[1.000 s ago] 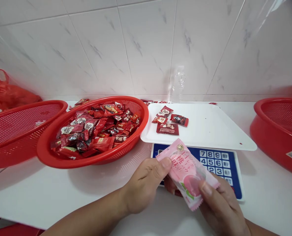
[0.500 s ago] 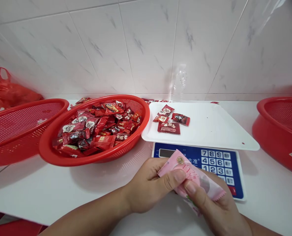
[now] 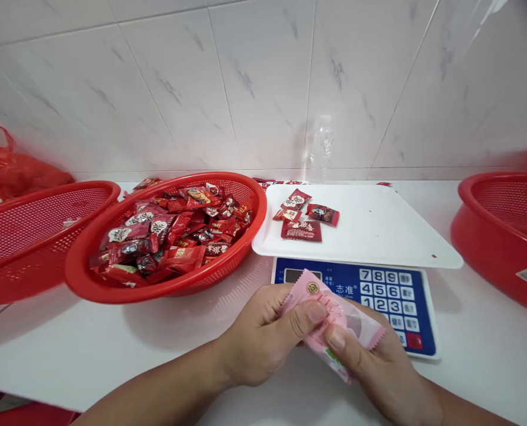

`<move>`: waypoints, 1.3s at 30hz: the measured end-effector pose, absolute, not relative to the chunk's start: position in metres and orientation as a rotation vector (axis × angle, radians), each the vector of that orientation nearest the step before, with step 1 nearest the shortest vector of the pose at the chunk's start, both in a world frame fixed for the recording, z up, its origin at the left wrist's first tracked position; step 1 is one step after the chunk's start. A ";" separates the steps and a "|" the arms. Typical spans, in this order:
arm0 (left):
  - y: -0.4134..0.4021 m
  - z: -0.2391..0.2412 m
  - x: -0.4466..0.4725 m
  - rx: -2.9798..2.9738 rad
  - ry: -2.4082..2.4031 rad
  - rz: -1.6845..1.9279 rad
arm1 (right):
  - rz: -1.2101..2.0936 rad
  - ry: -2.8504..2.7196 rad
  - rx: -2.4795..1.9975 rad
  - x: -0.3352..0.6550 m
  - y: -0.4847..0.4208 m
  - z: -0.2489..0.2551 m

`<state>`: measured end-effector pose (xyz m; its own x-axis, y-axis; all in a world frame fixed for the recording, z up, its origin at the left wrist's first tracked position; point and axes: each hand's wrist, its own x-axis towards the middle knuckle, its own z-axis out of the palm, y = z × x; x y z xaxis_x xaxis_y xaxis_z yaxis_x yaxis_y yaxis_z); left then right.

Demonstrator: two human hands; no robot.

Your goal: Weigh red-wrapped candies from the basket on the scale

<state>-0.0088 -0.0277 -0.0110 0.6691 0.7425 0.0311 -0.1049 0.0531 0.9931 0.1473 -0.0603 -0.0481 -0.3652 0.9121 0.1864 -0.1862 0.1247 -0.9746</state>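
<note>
Both hands hold one pink candy packet [image 3: 338, 310] with serrated ends, above the front of a blue-panelled weighing scale [image 3: 394, 302]. My left hand [image 3: 267, 331] grips its left side, thumb pressed on top. From the right, my right hand [image 3: 374, 361] pinches it, its thumb beside the left one; the other fingers are mostly hidden beneath. On the scale's white pan [image 3: 388, 231], several small red wrapped candies [image 3: 302, 231] lie in a group at the left. A red plastic basket [image 3: 166, 293] full of red wrapped candies [image 3: 188, 242] stands left of the pan.
Another red basket [image 3: 45, 248] stands at far left, with a red plastic bag [image 3: 19, 168] behind it. A red basin [image 3: 497, 236] is at the right. A clear bottle [image 3: 321, 151] stands near the tiled wall, and more packets [image 3: 145, 183] lie behind the full basket.
The hands and the pink packet have shifted slightly left in view, along with the whole scene. Both hands keep their grip; the candies on the pan have stayed put.
</note>
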 end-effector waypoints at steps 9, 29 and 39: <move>-0.025 -0.017 -0.009 1.288 0.514 0.772 | 1.381 -1.385 -0.775 0.145 -0.064 -0.045; -0.029 -0.012 -0.007 1.314 0.505 0.621 | 1.491 -1.340 -0.764 0.153 -0.068 -0.068; -0.027 -0.016 -0.009 1.312 0.436 0.552 | 1.451 -1.333 -0.760 0.153 -0.064 -0.060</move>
